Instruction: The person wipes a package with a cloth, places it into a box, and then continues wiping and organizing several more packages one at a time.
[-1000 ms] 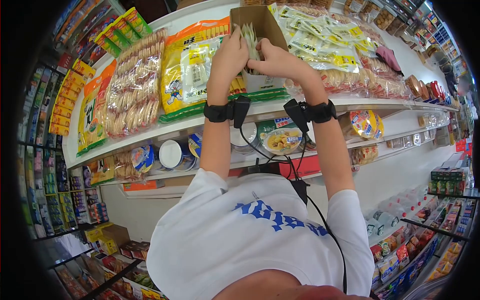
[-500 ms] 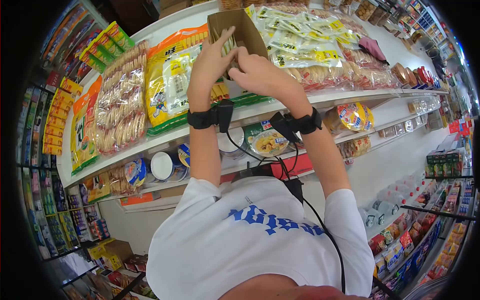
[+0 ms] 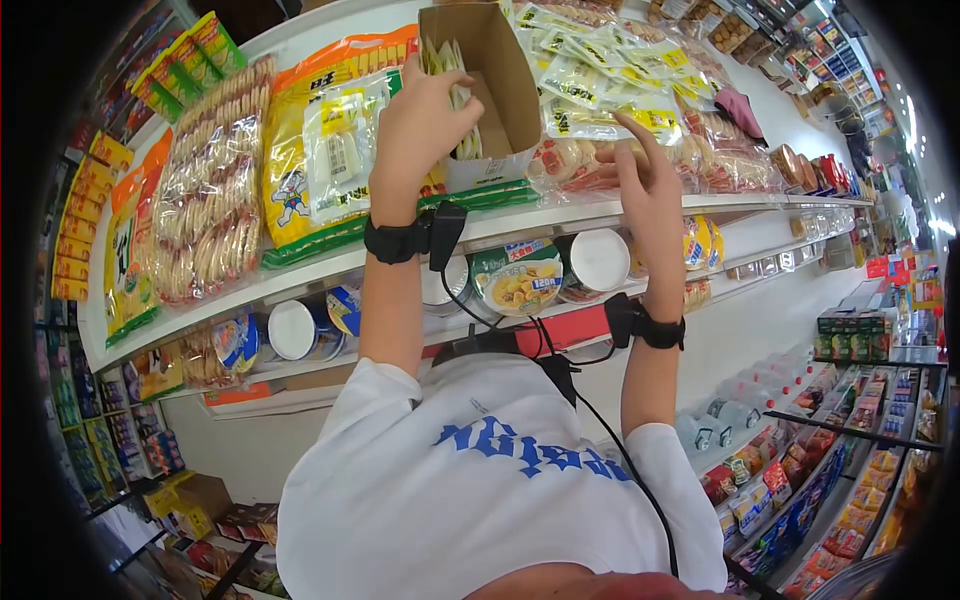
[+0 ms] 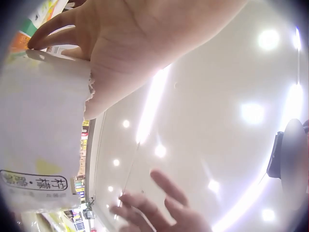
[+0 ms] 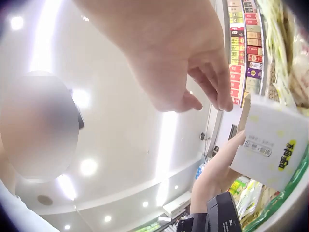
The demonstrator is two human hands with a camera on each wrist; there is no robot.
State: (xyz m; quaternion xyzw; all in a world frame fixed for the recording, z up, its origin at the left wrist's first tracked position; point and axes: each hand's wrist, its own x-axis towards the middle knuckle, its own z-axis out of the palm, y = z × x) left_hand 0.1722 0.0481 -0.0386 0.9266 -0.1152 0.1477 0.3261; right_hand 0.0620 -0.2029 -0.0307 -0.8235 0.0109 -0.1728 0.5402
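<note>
An opened cardboard box (image 3: 503, 85), brown inside and pale outside, stands on the upper shelf. Flat white-green packets (image 3: 467, 140) stand upright along its left side. My left hand (image 3: 425, 115) lies over the box's left wall, its fingers and thumb spread and resting at the packets. In the left wrist view, its fingers reach past the rim of the box (image 4: 43, 111). My right hand (image 3: 650, 195) is raised to the right of the box, holding nothing, fingers loosely bent. Behind its fingertips lies a pile of yellow-and-clear packets (image 3: 590, 75).
Left of the box are a big yellow snack bag (image 3: 290, 165) with a white packet (image 3: 340, 145) on top and a clear bag of round crackers (image 3: 215, 190). Tubs and a noodle bowl (image 3: 520, 280) stand on the shelf below. A pink cloth-like item (image 3: 740, 112) lies on the right.
My right hand has left the box and moved right and toward me, away from the packets. The left hand has stayed at the box's left side. The view has shifted slightly.
</note>
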